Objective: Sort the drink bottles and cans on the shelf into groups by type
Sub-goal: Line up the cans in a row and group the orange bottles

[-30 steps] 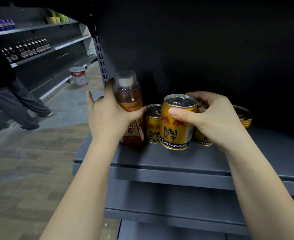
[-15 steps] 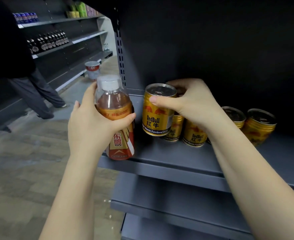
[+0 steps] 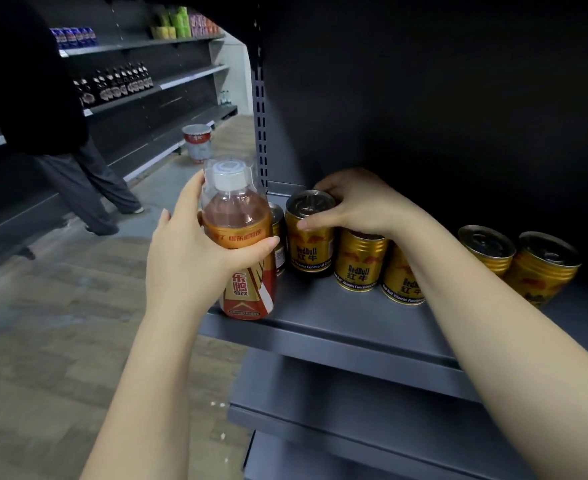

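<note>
My left hand (image 3: 188, 258) grips an amber drink bottle (image 3: 240, 244) with a clear cap and a red-orange label, at the left front corner of the grey shelf (image 3: 337, 327). My right hand (image 3: 358, 202) holds a gold Red Bull can (image 3: 309, 237) from above and behind, set near the shelf's left end. Another can (image 3: 278, 233) is half hidden behind the bottle. More gold cans stand to the right: one (image 3: 358, 261) under my wrist, one (image 3: 401, 282) partly behind my forearm, and two (image 3: 486, 247) (image 3: 542, 268) further right.
A slotted upright post (image 3: 260, 98) marks the shelf's left end. Lower grey shelves (image 3: 355, 417) jut out below. Across the aisle a person in dark clothes (image 3: 60, 150) stands by shelving with bottles (image 3: 119, 81), and a white-red bucket (image 3: 197, 138) sits on the floor.
My left hand has carried the bottle out from beside the cans to the shelf's left front corner. My right hand has moved its can left and back, into the spot near the post.
</note>
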